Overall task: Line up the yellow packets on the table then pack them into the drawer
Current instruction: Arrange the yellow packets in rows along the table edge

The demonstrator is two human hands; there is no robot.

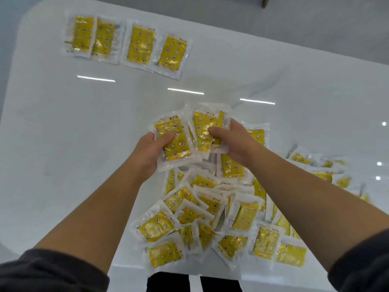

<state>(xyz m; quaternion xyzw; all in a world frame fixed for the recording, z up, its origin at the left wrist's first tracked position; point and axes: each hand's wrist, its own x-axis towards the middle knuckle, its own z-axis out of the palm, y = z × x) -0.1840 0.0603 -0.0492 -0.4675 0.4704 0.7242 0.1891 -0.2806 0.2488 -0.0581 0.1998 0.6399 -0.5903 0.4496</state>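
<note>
The left hand (147,152) grips one yellow packet (176,144): the thumb lies across its printed face and the fingers are curled beneath it. The right hand (237,142) grips a small bunch of packets (202,127), with the thumb pressed on the front one; the exact count in the bunch cannot be told. Both hands are held close together above the white glossy surface (84,123), with the held packets touching or overlapping at their edges.

A row of four packets (139,45) lies flat at the far left of the surface. The two leftmost overlap, and the other two lie just beside each other. A loose pile of packets (210,207) lies unsorted at the near edge, below and to the right of the hands, well apart from the row. Each packet is a clear wrapper with a yellow patterned insert. Dark sleeves (52,272) cover the upper forearms.
</note>
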